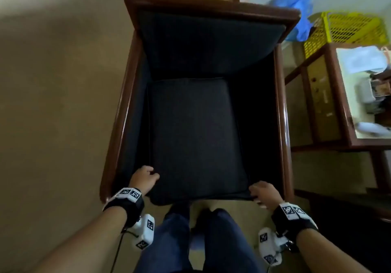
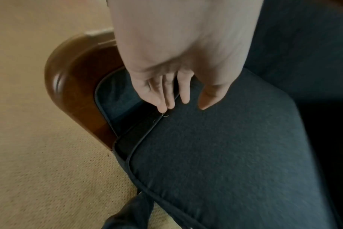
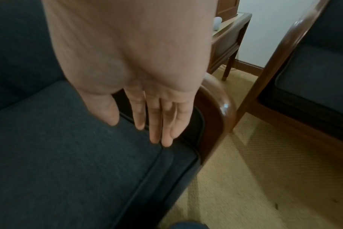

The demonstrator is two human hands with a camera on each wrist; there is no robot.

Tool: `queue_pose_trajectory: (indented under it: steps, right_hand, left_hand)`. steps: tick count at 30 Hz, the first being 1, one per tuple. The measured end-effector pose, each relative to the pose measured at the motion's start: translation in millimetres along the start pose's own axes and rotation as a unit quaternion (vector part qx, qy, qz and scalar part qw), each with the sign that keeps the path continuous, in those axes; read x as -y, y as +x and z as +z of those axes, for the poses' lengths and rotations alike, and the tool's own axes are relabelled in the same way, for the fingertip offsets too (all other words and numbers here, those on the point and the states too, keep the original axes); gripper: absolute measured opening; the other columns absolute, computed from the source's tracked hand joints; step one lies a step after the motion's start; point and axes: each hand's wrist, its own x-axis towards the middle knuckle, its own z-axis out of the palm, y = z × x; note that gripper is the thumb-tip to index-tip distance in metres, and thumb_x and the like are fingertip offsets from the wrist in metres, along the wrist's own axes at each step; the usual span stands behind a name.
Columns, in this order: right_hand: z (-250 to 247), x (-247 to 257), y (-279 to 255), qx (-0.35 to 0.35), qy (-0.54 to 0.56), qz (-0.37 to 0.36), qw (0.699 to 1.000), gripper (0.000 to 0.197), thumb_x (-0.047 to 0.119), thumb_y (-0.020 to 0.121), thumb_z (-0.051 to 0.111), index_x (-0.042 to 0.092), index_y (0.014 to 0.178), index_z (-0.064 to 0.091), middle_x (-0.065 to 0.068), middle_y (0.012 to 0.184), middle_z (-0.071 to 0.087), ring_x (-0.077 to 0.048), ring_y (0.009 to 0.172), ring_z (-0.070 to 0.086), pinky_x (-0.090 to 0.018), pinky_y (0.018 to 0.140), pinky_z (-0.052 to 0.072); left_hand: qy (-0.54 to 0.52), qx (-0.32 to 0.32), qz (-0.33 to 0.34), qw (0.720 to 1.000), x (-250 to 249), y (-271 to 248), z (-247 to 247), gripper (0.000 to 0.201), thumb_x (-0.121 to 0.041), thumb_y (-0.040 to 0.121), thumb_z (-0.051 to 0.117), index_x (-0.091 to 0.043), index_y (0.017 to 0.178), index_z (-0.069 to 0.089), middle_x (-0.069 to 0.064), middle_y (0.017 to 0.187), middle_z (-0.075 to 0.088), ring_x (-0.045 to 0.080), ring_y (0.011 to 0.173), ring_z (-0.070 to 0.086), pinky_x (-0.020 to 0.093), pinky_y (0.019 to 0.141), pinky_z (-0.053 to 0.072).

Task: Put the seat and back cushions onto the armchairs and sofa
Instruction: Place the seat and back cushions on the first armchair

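Note:
A wooden armchair (image 1: 120, 113) stands in front of me. Its dark grey seat cushion (image 1: 194, 137) lies flat in the seat, and the back cushion (image 1: 207, 46) leans against the backrest. My left hand (image 1: 146, 177) is at the seat cushion's front left corner. In the left wrist view the left hand (image 2: 186, 103) has straight fingers touching the piped edge of the cushion (image 2: 225, 155). My right hand (image 1: 262, 192) is at the front right corner. In the right wrist view the right hand (image 3: 137, 127) hangs over the cushion (image 3: 68, 147) with straight fingers, gripping nothing.
A wooden side table (image 1: 351, 141) with a cluttered glass top stands to the right. Behind it are a yellow crate (image 1: 349, 29) and a blue plastic bag (image 1: 300, 12). A second armchair (image 3: 313, 77) with cushions is to my right. Beige carpet (image 1: 53, 103) lies to the left.

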Motion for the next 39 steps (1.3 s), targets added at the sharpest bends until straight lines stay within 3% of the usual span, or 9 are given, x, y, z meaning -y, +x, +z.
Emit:
queue_pose_trajectory:
  steps: [2,6,10,12,16,22,26,29,39]
  right_hand:
    - [-0.7,10.6,23.9,-0.037,0.006,-0.015,0.999,0.012,0.024,0.087,0.066,0.013,0.093,0.066,-0.011,0.086,0.066,-0.024,0.073,0.058,-0.032,0.067,0.044]
    - [-0.5,47.5,55.8,-0.081,-0.012,-0.029,0.996,0.053,0.028,0.089,0.068,0.007,0.134,0.051,-0.014,0.126,0.061,-0.031,0.118,0.056,-0.034,0.096,0.041]
    - [9.6,67.3,102.8,-0.079,0.045,-0.047,0.995,0.08,0.043,0.083,0.072,0.009,0.147,0.037,-0.014,0.147,0.047,-0.031,0.132,0.048,-0.042,0.111,0.038]
    - [15.2,75.1,121.3,-0.065,0.083,-0.051,0.993,0.091,0.052,0.078,0.075,0.009,0.147,0.036,-0.012,0.146,0.048,-0.03,0.131,0.049,-0.042,0.111,0.04]
    - [23.2,83.3,151.9,-0.008,0.164,-0.045,0.985,0.122,0.077,0.039,0.082,0.014,0.138,0.05,-0.007,0.127,0.066,-0.025,0.11,0.066,-0.044,0.098,0.053]
    - [27.6,92.7,150.4,0.078,0.246,-0.006,0.966,0.083,0.045,0.057,0.084,0.014,0.129,0.057,-0.008,0.109,0.074,-0.024,0.092,0.074,-0.034,0.068,0.059]
    - [22.7,99.9,141.2,0.131,0.246,0.043,0.959,0.088,0.046,0.044,0.091,0.003,0.117,0.067,-0.017,0.103,0.075,-0.031,0.093,0.074,-0.041,0.083,0.058]
    - [18.7,105.9,129.4,0.142,0.233,0.04,0.961,0.08,0.036,0.049,0.09,0.001,0.117,0.066,-0.02,0.105,0.074,-0.035,0.098,0.071,-0.051,0.094,0.054]
    - [31.1,103.3,74.8,0.051,0.175,-0.066,0.981,0.122,0.034,0.015,0.097,0.01,0.125,0.05,-0.009,0.116,0.068,-0.026,0.104,0.067,-0.048,0.091,0.056]
  left_hand:
    - [-0.026,-0.004,-0.019,0.999,-0.1,22.2,-1.1,0.061,-0.028,0.093,0.067,-0.006,0.145,0.045,0.017,0.147,0.049,0.034,0.133,0.048,0.037,0.104,0.038]
    - [-0.138,0.003,-0.063,0.988,3.8,65.1,5.4,0.089,-0.043,0.087,0.073,-0.011,0.156,0.026,0.012,0.161,0.031,0.031,0.144,0.036,0.042,0.116,0.032]
    - [-0.195,0.015,-0.076,0.978,4.4,95.6,17.9,0.12,-0.065,0.067,0.08,-0.016,0.157,0.019,0.003,0.154,0.04,0.029,0.14,0.043,0.045,0.115,0.035]
    - [-0.192,-0.002,-0.071,0.979,3.0,103.7,27.7,0.125,-0.072,0.058,0.081,-0.016,0.154,0.026,0.0,0.147,0.048,0.028,0.134,0.05,0.044,0.113,0.039]
    - [-0.122,-0.039,-0.083,0.988,5.5,114.2,39.4,0.098,-0.056,0.077,0.077,-0.01,0.15,0.03,0.012,0.148,0.049,0.033,0.133,0.05,0.043,0.111,0.04]
    - [-0.052,-0.027,-0.099,0.993,9.5,135.7,35.2,0.084,-0.052,0.076,0.079,-0.006,0.137,0.044,0.016,0.14,0.056,0.037,0.126,0.054,0.043,0.105,0.043]
    - [-0.048,-0.032,-0.111,0.992,9.5,143.2,36.4,0.087,-0.048,0.077,0.08,-0.002,0.14,0.041,0.018,0.143,0.053,0.039,0.129,0.052,0.043,0.106,0.042]
    - [-0.068,-0.02,-0.121,0.99,12.0,145.8,31.0,0.096,-0.048,0.076,0.081,-0.003,0.147,0.034,0.018,0.148,0.049,0.038,0.133,0.048,0.047,0.112,0.038]
    - [-0.06,-0.049,-0.106,0.991,-8.4,105.4,1.9,0.083,-0.03,0.087,0.075,-0.006,0.152,0.03,0.018,0.152,0.043,0.036,0.138,0.044,0.043,0.113,0.035]
